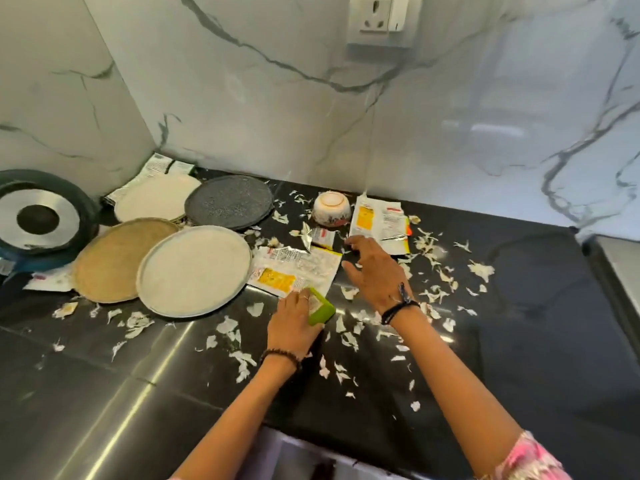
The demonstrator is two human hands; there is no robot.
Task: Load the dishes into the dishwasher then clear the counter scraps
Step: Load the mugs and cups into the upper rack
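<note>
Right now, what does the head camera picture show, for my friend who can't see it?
A person's left hand holds a small green box on a black stone counter while the open right hand reaches toward torn yellow-and-white packets. White peel scraps lie everywhere; round plates and an upturned bowl sit behind.

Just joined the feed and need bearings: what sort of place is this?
Most likely a home kitchen: a dark stone counter against a marble-look backsplash with a wall socket, used plates, an upturned bowl and scattered peel scraps.
</note>
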